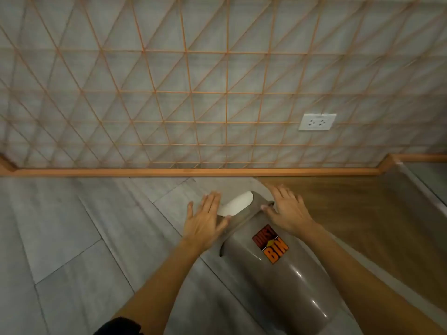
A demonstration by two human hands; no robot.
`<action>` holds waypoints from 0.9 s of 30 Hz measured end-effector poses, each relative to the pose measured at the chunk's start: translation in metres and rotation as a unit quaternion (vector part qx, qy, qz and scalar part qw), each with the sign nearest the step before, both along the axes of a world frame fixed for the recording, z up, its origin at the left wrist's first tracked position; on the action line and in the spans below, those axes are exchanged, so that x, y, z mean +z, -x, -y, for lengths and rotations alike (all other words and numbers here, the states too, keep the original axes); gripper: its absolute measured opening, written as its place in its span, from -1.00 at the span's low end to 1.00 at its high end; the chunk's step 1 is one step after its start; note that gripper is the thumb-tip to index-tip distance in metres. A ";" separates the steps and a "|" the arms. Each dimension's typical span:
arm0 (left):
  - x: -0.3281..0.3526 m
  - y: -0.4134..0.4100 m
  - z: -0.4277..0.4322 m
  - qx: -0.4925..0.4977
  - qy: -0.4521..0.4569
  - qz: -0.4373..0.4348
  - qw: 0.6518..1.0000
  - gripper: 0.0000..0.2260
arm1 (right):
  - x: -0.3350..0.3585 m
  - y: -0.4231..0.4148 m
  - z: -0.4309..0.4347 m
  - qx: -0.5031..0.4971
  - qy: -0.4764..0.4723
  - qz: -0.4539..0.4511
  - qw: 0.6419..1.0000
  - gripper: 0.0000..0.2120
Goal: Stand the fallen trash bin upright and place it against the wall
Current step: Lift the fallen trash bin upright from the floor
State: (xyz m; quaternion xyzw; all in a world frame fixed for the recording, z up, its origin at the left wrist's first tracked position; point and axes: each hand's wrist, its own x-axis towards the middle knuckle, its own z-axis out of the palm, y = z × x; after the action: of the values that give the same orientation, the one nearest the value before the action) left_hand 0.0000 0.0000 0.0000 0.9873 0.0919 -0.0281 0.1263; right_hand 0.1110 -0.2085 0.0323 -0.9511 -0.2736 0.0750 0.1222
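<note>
A grey-brown trash bin (285,281) with an orange "DUST BIN" sticker lies on its side on the floor, its lid end pointing toward the wall (169,93). The lid's white swing flap (235,204) faces up and left. My left hand (205,218) rests with fingers spread against the left side of the lid, thumb touching it. On the lid's right side lies my right hand (287,211), fingers also spread and thumb at the rim. Neither hand is closed around the bin.
The wall has grey panels with an orange lattice and a wooden skirting board (193,172) along its foot. A white double socket (317,122) sits low on the right. Grey floor tiles (72,238) lie left, wood flooring (362,213) right, with a glass panel (420,187) at far right.
</note>
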 end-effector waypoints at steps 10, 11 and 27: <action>-0.025 0.022 0.038 0.323 0.507 -0.161 0.783 -0.22 | -0.030 0.003 -0.007 -0.182 -0.127 -0.244 0.944 0.18; -0.040 0.029 0.044 0.344 0.553 -0.186 0.736 -0.21 | -0.044 0.008 -0.006 -0.182 -0.133 -0.270 0.936 0.19; -0.029 0.004 0.041 0.340 0.702 -0.075 0.621 -0.20 | -0.009 0.018 -0.003 -0.199 -0.279 -0.297 0.891 -0.34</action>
State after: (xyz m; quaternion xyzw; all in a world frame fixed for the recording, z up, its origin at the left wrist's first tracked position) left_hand -0.0038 -0.0412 -0.0293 0.4914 0.3825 -0.1126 0.7743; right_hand 0.0934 -0.2054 0.0234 -0.8457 -0.0392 0.2486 0.4705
